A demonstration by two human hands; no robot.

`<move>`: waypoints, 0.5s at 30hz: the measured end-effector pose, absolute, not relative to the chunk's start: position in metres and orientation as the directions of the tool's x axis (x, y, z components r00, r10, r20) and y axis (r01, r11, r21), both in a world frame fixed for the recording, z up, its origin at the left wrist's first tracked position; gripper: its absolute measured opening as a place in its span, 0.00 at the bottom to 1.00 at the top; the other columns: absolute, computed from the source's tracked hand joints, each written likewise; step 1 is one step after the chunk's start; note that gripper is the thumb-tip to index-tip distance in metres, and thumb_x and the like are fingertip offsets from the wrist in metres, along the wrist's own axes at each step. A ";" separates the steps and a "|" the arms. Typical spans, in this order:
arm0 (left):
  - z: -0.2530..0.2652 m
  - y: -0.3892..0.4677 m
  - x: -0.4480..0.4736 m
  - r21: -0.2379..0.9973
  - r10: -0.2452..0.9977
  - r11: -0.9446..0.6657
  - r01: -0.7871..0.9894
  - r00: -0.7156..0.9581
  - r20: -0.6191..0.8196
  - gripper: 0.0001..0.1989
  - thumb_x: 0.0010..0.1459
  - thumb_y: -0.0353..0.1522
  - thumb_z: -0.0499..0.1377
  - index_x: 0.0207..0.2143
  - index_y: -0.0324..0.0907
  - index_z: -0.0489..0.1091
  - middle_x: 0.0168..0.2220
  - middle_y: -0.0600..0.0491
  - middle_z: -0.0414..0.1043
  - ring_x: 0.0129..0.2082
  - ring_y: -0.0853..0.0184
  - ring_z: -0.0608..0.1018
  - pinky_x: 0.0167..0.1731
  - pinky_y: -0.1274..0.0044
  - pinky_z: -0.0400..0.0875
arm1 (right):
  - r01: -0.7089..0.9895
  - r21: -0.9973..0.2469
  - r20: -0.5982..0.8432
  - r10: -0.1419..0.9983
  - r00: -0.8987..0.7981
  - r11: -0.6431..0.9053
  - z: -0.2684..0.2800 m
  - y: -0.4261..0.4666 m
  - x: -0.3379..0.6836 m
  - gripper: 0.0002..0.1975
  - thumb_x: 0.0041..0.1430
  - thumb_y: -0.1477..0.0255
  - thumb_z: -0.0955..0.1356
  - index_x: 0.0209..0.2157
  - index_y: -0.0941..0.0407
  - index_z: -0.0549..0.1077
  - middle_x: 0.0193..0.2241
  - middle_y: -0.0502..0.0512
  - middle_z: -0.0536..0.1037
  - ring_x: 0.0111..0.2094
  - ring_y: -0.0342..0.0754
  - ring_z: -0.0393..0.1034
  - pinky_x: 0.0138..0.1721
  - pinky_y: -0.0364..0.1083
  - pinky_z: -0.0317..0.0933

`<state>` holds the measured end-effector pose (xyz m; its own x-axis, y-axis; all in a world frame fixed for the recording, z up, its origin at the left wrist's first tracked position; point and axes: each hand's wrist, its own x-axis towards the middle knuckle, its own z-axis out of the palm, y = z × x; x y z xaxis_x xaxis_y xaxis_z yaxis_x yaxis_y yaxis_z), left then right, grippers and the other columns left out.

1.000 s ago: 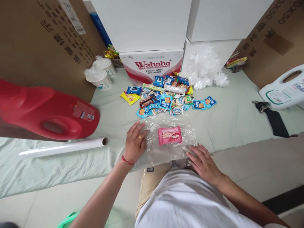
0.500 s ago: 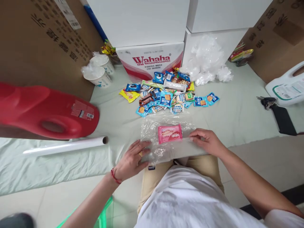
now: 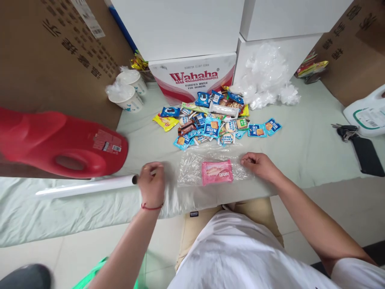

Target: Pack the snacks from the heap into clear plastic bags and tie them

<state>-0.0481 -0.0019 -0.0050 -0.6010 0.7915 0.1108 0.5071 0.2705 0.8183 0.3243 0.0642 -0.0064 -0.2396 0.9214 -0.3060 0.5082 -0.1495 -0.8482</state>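
A pink nabati wafer packet lies under or within a crinkled sheet of clear plastic film at the table's near side. My right hand is closed, thumb and finger pinched on the film at its right end. To the left of the film, my left hand is closed with curled fingers, beside the dark open end of a white roll. Whatever its fingers hold, if anything, is hidden.
Behind the film sits a pile of small wrapped snacks, with a Wahaha carton and bunched clear plastic beyond. A red jug and paper cups stand left; a phone, keys and white bottle lie right.
My left hand has left the film's left side, moved left and up, and curled shut. The film's near part now lies folded closer over the packet. My right hand stays at the film's right end.
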 end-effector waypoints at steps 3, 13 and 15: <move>0.012 -0.037 -0.017 0.678 0.577 0.042 0.734 -0.571 0.583 0.06 0.61 0.34 0.59 0.40 0.44 0.73 0.39 0.50 0.74 0.42 0.60 0.78 0.45 0.65 0.74 | 0.535 -0.834 -0.305 0.921 -0.241 -0.136 -0.013 0.062 0.327 0.19 0.57 0.55 0.69 0.34 0.57 0.79 0.25 0.49 0.75 0.26 0.43 0.61 0.28 0.42 0.54; -0.001 -0.016 0.071 0.365 0.917 -0.391 0.845 0.325 0.230 0.19 0.69 0.30 0.51 0.56 0.46 0.76 0.56 0.47 0.79 0.58 0.54 0.77 0.53 0.60 0.72 | 0.805 -0.479 -0.026 0.911 -0.411 0.349 0.020 0.096 0.283 0.16 0.69 0.71 0.63 0.51 0.55 0.78 0.47 0.59 0.80 0.47 0.52 0.73 0.46 0.47 0.64; -0.006 -0.009 0.068 0.340 0.928 -0.368 0.865 0.319 0.193 0.18 0.68 0.29 0.52 0.55 0.46 0.77 0.56 0.48 0.79 0.56 0.54 0.77 0.50 0.60 0.71 | 0.781 -0.411 -0.079 0.835 -0.544 0.470 0.024 0.110 0.255 0.16 0.70 0.72 0.61 0.52 0.53 0.77 0.50 0.58 0.79 0.48 0.52 0.75 0.45 0.46 0.64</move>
<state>0.0682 -0.0088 -0.0057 0.3193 0.9279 0.1926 0.8655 -0.3683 0.3395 0.2546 0.1098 0.0245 -0.5439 0.8354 -0.0792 0.7812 0.4697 -0.4112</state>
